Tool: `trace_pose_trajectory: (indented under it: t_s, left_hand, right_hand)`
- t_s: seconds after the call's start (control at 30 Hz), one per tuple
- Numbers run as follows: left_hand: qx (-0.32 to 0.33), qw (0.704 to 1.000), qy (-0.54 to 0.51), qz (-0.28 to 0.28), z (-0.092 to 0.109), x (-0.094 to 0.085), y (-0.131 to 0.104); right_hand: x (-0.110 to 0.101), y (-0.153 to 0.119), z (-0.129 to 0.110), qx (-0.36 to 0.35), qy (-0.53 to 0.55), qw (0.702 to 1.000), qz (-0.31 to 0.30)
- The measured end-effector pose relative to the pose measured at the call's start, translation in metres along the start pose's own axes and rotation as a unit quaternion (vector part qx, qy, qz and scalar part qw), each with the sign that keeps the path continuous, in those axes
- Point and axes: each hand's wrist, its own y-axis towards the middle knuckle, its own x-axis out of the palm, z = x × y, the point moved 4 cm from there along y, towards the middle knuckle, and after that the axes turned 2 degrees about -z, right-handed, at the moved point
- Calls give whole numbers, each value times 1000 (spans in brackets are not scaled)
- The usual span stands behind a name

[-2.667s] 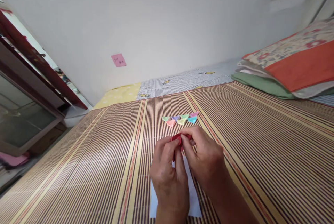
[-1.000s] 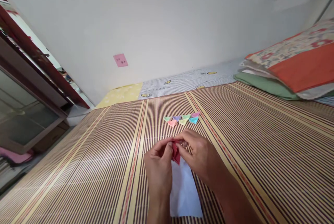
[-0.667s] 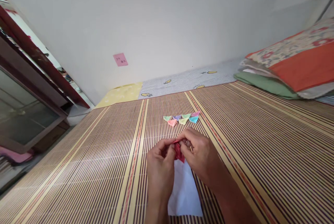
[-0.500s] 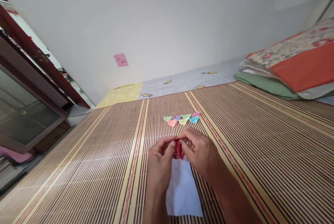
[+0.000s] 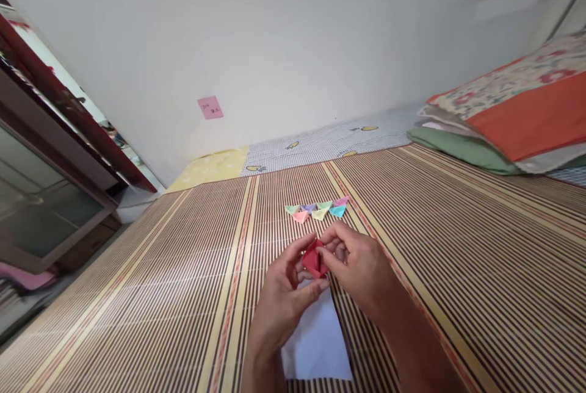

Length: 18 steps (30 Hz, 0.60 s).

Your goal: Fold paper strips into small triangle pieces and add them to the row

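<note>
A small red folded paper (image 5: 312, 260) is held between my two hands above the mat. My left hand (image 5: 289, 286) grips it from the left, with the thumb at its lower point and a finger at its upper edge. With thumb and fingers, my right hand (image 5: 350, 259) pinches its right side. Below them lies a sheet of white paper (image 5: 318, 344), partly covered by my left hand. Just beyond my fingers, several folded paper triangles (image 5: 320, 213) in green, purple, pink, yellow, blue and salmon are set in two rows.
A striped bamboo mat (image 5: 160, 283) covers the bed. Folded bedding (image 5: 508, 118) is stacked at the right back. A pink note (image 5: 210, 107) is stuck on the white wall (image 5: 293, 27). Patterned cloth (image 5: 315, 143) shows along the wall, and a glass-panelled cabinet (image 5: 41, 198) stands left.
The red paper has turned and now shows a wider, opened face. My left thumb has shifted down to its lower point, and the left hand has spread around it.
</note>
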Motion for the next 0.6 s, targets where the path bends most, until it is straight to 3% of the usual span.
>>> trace_pose_trajectory:
  t_s: [0.17,0.33,0.6]
  left_hand:
    - [-7,999,-42,-8,0,-3,-2]
    - [-4,998,-60,-30,4,-1,-2]
    - [-3,999,-37,-12,5,-7,-5]
  right_hand:
    - [-6,1,-10,-53,-33,998,19]
    - [-14,-2,-24,-129,5,992,-10]
    - [-14,-4,-28,-138,-38,989,-36]
